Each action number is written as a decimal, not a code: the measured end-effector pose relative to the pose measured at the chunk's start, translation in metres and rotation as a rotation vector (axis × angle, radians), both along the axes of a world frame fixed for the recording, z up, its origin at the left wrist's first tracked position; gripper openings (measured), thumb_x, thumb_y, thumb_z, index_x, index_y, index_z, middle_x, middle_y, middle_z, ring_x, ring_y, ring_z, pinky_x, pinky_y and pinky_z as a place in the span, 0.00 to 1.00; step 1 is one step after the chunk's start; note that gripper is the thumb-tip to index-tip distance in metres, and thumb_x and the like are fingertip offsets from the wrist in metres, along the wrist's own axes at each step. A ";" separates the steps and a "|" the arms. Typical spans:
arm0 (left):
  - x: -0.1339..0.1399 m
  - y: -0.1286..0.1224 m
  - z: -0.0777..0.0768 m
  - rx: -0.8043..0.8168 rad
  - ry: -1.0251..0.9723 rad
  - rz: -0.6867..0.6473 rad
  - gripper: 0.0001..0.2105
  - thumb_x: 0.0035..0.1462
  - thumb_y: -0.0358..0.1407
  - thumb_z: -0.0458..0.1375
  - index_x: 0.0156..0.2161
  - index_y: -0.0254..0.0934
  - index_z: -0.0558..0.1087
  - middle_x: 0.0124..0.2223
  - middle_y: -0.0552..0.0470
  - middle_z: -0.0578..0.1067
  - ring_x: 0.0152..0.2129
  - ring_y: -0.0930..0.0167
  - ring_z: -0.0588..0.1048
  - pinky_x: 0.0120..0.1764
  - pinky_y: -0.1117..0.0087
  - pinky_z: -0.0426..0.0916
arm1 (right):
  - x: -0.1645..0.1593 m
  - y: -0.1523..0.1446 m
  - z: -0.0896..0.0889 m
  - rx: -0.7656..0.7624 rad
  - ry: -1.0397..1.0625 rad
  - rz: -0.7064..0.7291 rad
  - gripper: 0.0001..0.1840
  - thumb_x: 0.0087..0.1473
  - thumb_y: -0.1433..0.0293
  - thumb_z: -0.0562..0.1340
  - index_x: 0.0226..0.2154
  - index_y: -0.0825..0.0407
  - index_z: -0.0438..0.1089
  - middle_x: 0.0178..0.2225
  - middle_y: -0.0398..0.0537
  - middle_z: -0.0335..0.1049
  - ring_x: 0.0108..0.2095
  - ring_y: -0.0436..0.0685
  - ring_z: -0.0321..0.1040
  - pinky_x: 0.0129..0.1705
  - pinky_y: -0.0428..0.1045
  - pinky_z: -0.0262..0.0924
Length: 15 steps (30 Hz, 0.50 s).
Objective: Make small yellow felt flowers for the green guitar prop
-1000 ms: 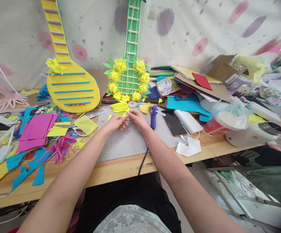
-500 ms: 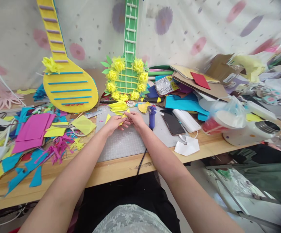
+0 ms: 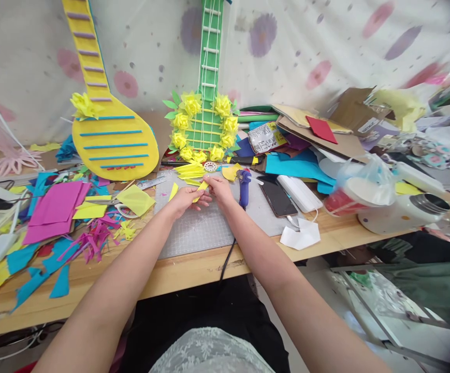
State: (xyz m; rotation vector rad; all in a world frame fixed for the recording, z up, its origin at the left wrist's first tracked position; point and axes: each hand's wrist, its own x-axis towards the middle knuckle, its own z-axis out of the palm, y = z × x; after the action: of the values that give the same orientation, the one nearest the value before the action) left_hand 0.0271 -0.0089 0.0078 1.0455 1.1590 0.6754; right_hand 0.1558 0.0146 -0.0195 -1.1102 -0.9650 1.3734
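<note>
Both my hands meet over the grey cutting mat (image 3: 201, 230), pinching a small strip of yellow crepe paper (image 3: 202, 187) between them. My left hand (image 3: 188, 199) grips its lower end. At the upper end are the fingertips of my right hand (image 3: 219, 187). Just behind them lies a pile of cut yellow paper pieces (image 3: 189, 170), with a single yellow piece (image 3: 173, 190) left of my left hand. A blue-purple glue gun (image 3: 244, 187) stands close to the right of my right hand. Behind, a green paper instrument (image 3: 207, 127) is ringed with yellow paper flowers (image 3: 180, 122).
A yellow paper instrument (image 3: 116, 145) leans at the back left. Scissors (image 3: 121, 207), magenta paper (image 3: 56, 212) and blue scraps (image 3: 59, 280) cover the left side. A phone (image 3: 277, 197), white power bank (image 3: 298, 192), bagged cup (image 3: 359, 191) and white bottle (image 3: 403, 210) lie to the right.
The yellow strip has shifted slightly between my fingers and looks narrower now. The whole view has moved a little to the right; both hands stay together over the mat.
</note>
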 end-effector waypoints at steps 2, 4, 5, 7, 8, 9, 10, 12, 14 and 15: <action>-0.001 0.000 0.000 0.001 0.001 0.008 0.09 0.53 0.37 0.60 0.34 0.30 0.74 0.34 0.44 0.79 0.21 0.76 0.75 0.21 0.79 0.64 | 0.001 0.002 -0.002 0.003 -0.002 0.002 0.20 0.33 0.53 0.66 0.18 0.53 0.68 0.13 0.34 0.47 0.16 0.43 0.41 0.20 0.45 0.36; -0.002 0.000 -0.001 -0.004 0.006 0.006 0.09 0.53 0.37 0.59 0.34 0.30 0.74 0.34 0.44 0.79 0.22 0.76 0.75 0.21 0.79 0.64 | 0.001 0.004 -0.003 0.014 -0.014 0.011 0.20 0.35 0.52 0.65 0.19 0.53 0.68 0.13 0.35 0.47 0.16 0.43 0.41 0.20 0.45 0.37; -0.002 0.001 -0.002 -0.010 0.010 0.004 0.09 0.53 0.37 0.59 0.34 0.30 0.74 0.34 0.44 0.79 0.22 0.76 0.75 0.21 0.79 0.64 | 0.002 0.005 -0.004 0.026 -0.028 0.008 0.20 0.35 0.52 0.65 0.19 0.53 0.68 0.13 0.35 0.47 0.16 0.43 0.41 0.20 0.45 0.37; -0.003 0.001 -0.005 -0.023 0.013 0.003 0.09 0.53 0.37 0.60 0.33 0.30 0.74 0.34 0.44 0.79 0.23 0.75 0.76 0.21 0.79 0.64 | 0.002 0.005 -0.004 0.054 -0.056 -0.005 0.21 0.35 0.51 0.65 0.18 0.53 0.67 0.14 0.35 0.47 0.17 0.43 0.42 0.20 0.45 0.39; -0.003 0.001 -0.006 -0.025 0.011 0.007 0.09 0.53 0.37 0.60 0.34 0.30 0.74 0.34 0.43 0.79 0.23 0.75 0.76 0.21 0.79 0.64 | 0.002 0.005 -0.004 0.062 -0.062 -0.008 0.21 0.35 0.51 0.65 0.18 0.53 0.67 0.14 0.35 0.47 0.17 0.44 0.43 0.20 0.45 0.39; -0.003 0.001 -0.007 -0.023 0.004 0.016 0.09 0.53 0.37 0.60 0.34 0.30 0.74 0.35 0.43 0.79 0.23 0.75 0.76 0.21 0.79 0.64 | 0.001 0.004 -0.004 0.063 -0.064 -0.008 0.22 0.36 0.50 0.65 0.18 0.53 0.66 0.14 0.35 0.48 0.17 0.44 0.43 0.20 0.45 0.39; -0.003 0.002 -0.007 -0.016 -0.005 0.030 0.09 0.53 0.36 0.59 0.35 0.30 0.74 0.35 0.43 0.79 0.23 0.76 0.76 0.21 0.79 0.64 | 0.001 0.004 -0.004 0.054 -0.063 0.002 0.23 0.36 0.49 0.65 0.17 0.53 0.65 0.14 0.35 0.48 0.17 0.44 0.43 0.20 0.45 0.39; -0.004 0.002 -0.007 0.004 -0.024 0.063 0.09 0.54 0.36 0.59 0.36 0.31 0.74 0.36 0.43 0.79 0.23 0.76 0.76 0.21 0.80 0.65 | 0.000 0.003 -0.005 0.025 -0.072 0.065 0.25 0.36 0.48 0.65 0.16 0.52 0.62 0.14 0.36 0.49 0.16 0.43 0.44 0.19 0.44 0.39; -0.004 0.002 -0.005 0.016 -0.033 0.088 0.09 0.54 0.37 0.58 0.37 0.31 0.75 0.37 0.44 0.79 0.24 0.76 0.76 0.21 0.80 0.65 | 0.001 0.002 -0.006 -0.007 -0.078 0.134 0.25 0.33 0.48 0.67 0.16 0.52 0.61 0.14 0.36 0.52 0.16 0.43 0.46 0.19 0.44 0.39; -0.005 0.001 -0.004 0.014 -0.033 0.092 0.09 0.54 0.37 0.58 0.37 0.31 0.75 0.38 0.44 0.79 0.24 0.76 0.76 0.21 0.80 0.65 | 0.001 0.002 -0.006 -0.020 -0.072 0.151 0.25 0.31 0.49 0.68 0.17 0.53 0.62 0.14 0.36 0.54 0.16 0.43 0.47 0.18 0.44 0.39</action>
State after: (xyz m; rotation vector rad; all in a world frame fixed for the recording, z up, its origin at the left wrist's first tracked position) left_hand 0.0225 -0.0074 0.0038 0.9936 1.1812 0.7714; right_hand 0.1567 0.0163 -0.0254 -1.1263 -1.1083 1.4757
